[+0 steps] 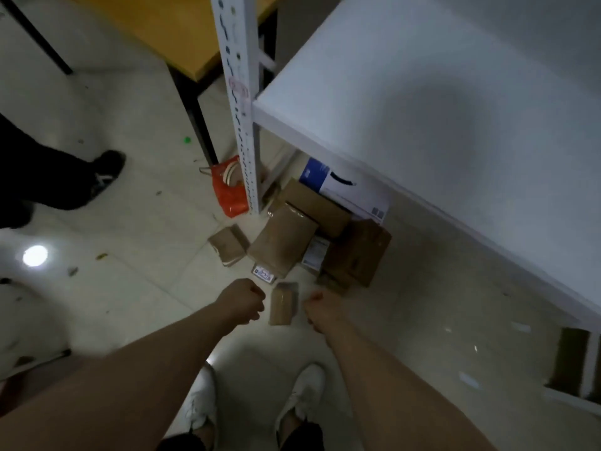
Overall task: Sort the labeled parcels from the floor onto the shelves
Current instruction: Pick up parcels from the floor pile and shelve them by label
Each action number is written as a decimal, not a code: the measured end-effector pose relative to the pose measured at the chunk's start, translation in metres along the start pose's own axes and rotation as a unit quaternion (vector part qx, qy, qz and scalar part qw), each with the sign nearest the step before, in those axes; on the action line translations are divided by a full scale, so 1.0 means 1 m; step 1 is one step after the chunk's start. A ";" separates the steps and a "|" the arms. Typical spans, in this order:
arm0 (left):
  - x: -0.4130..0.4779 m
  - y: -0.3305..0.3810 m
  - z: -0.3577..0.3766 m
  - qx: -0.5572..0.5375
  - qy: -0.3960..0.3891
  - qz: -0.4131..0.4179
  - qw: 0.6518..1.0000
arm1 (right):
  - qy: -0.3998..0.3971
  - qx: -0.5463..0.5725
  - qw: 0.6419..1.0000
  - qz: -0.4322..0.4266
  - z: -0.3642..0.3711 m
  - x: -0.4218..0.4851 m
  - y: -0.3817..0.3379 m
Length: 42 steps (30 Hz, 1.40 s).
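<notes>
Several brown cardboard parcels lie in a heap [320,242] on the tiled floor by the foot of a white shelf unit [422,131]. A small brown parcel [283,304] lies apart from the heap, on the floor between my two hands. My left hand [242,302] hovers just left of it with fingers curled and holds nothing. My right hand [320,309] is just right of it, also curled and empty. A white and blue box [344,187] sits under the shelf behind the heap. One parcel shows a white label [262,273].
The white shelf board fills the upper right. Its perforated upright post [242,102] stands at the heap's left, with an orange bag [229,190] beside it. A yellow-topped table [182,34] is behind. Another person's dark shoe [104,174] is at the left. My white shoes [201,402] are below.
</notes>
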<state>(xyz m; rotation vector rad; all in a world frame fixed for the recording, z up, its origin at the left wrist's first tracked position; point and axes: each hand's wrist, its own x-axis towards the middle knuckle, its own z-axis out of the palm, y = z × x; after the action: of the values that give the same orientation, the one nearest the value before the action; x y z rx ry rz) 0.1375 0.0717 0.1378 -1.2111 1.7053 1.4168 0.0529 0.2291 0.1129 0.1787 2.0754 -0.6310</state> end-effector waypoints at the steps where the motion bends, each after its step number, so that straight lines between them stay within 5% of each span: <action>1: 0.022 -0.008 0.006 -0.004 0.001 0.003 1.000 | 0.001 -0.026 1.000 -0.007 0.017 0.027 0.010; 10: 0.217 -0.119 0.054 -0.063 -0.009 -0.063 0.996 | -0.032 -0.232 0.971 0.041 0.162 0.220 0.081; 15: 0.293 -0.166 0.061 -0.106 0.017 -0.084 0.991 | 0.003 -0.157 0.982 0.107 0.213 0.295 0.105; 20: 0.320 -0.181 0.059 -0.121 0.031 -0.076 0.989 | 0.007 -0.159 0.985 0.067 0.226 0.326 0.122; 26: 0.239 -0.164 0.051 -0.100 -0.011 -0.119 0.988 | -0.151 0.093 0.975 0.131 0.146 0.237 0.105; 31: 0.120 -0.094 0.028 -0.127 -0.121 -0.150 0.973 | -0.160 0.253 0.950 0.090 0.068 0.128 0.059; 35: 0.027 -0.024 -0.014 -0.118 -0.182 -0.050 0.975 | -0.178 0.346 0.920 0.041 0.008 0.035 0.005; 42: -0.098 0.060 -0.093 -0.015 -0.124 0.090 0.988 | -0.168 0.237 0.957 -0.010 -0.084 -0.089 -0.056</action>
<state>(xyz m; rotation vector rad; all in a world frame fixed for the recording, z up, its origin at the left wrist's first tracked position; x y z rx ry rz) 0.1316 0.0085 0.2712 -0.8719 1.6552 1.6312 0.0196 0.2339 0.2437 0.3001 1.5752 -1.0887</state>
